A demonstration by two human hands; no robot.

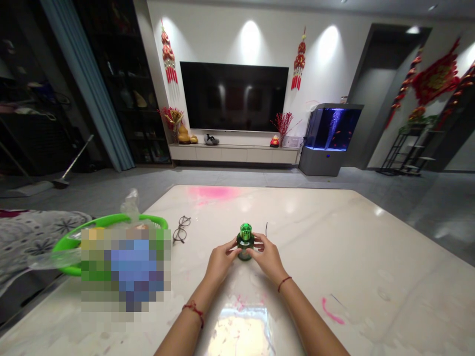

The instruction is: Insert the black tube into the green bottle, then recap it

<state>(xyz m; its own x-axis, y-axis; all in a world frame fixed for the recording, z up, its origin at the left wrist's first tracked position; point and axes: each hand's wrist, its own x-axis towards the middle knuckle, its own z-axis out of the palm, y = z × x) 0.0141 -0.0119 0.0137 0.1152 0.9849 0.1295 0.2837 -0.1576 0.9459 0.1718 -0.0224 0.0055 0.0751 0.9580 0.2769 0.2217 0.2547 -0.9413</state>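
A small green glass bottle (245, 252) with a shiny green cap (245, 231) stands upright on the pale marble-look table (326, 237). My left hand (222, 257) grips it from the left, thumb across the front. From the other side my right hand (269, 254) holds the same bottle, its thumb also at the front and fingers curled behind. A thin dark stick-like thing (266, 229) lies just beyond my right hand. Each wrist wears a red cord bracelet.
Eyeglasses (181, 230) lie left of the bottle. Farther left is a green basket (154, 218) with plastic bags, partly blurred out. Pink stains (213, 192) mark the table's far edge and right front. Beyond stand a television (233, 96) and a fish tank (332, 127).
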